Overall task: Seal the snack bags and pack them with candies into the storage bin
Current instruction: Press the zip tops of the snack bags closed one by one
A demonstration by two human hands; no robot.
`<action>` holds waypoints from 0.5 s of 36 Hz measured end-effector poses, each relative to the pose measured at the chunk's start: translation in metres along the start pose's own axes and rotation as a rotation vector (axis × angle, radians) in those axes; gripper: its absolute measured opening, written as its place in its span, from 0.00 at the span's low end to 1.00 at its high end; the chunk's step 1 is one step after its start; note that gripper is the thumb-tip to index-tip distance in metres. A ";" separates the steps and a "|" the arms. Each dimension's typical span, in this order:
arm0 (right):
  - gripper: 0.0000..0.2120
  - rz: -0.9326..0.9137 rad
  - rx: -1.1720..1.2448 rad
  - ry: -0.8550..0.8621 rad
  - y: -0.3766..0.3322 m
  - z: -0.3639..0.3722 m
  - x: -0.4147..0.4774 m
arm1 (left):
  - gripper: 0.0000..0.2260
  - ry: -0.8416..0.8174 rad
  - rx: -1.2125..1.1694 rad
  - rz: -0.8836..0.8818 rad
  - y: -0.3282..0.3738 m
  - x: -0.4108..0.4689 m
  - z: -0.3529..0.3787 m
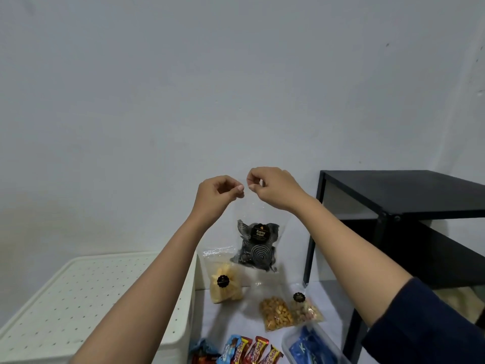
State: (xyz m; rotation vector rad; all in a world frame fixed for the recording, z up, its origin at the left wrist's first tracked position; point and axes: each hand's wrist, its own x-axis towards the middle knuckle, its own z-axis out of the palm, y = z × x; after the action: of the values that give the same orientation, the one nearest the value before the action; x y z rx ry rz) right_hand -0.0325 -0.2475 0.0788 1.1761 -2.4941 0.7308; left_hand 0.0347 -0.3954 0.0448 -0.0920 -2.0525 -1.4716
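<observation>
A white plastic storage bin with a dotted, perforated top (91, 298) sits at the lower left; that top covers it, so its contents cannot be seen. At the bottom edge a clear plastic tub (286, 342) holds blue packets (305, 348). Left of the tub, a row of candy bars in red and blue wrappers (249, 350) lies on the white surface (207, 319).

Three clear snack pouches rest behind the candies. One with pale yellow chips and a round black sticker (225, 285) leans against the bin's side. One with orange-brown nuts (275, 312) lies flat, and one with pale mixed nuts (305, 310) lies just beside it on its right. A black metal shelf table (404, 193) stands to the right, against the grey wall (183, 88).

The clear plastic bag of dark spiral-patterned crisps (258, 248) hangs in the air above the pouches, held up in front of the wall. It carries a round black label reading "Kuping Gajah". The crisps fill its lower part and the upper part is see-through film.

The left hand (220, 191) and the right hand (270, 187) are raised close together. Each pinches the bag's top edge between thumb and curled fingers.
</observation>
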 end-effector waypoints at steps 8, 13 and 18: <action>0.02 0.011 0.074 -0.039 0.003 -0.012 -0.012 | 0.05 -0.020 0.036 -0.010 0.010 -0.001 0.001; 0.04 0.013 0.048 -0.051 0.003 -0.014 -0.019 | 0.04 -0.069 0.089 -0.027 0.017 -0.004 0.004; 0.04 0.050 0.175 -0.052 0.008 -0.016 -0.026 | 0.04 -0.053 0.093 -0.008 0.019 -0.008 0.010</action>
State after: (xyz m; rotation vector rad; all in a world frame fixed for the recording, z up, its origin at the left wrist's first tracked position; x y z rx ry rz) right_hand -0.0225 -0.2179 0.0776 1.2088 -2.5532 0.9599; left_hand 0.0448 -0.3773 0.0548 -0.0863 -2.1626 -1.3893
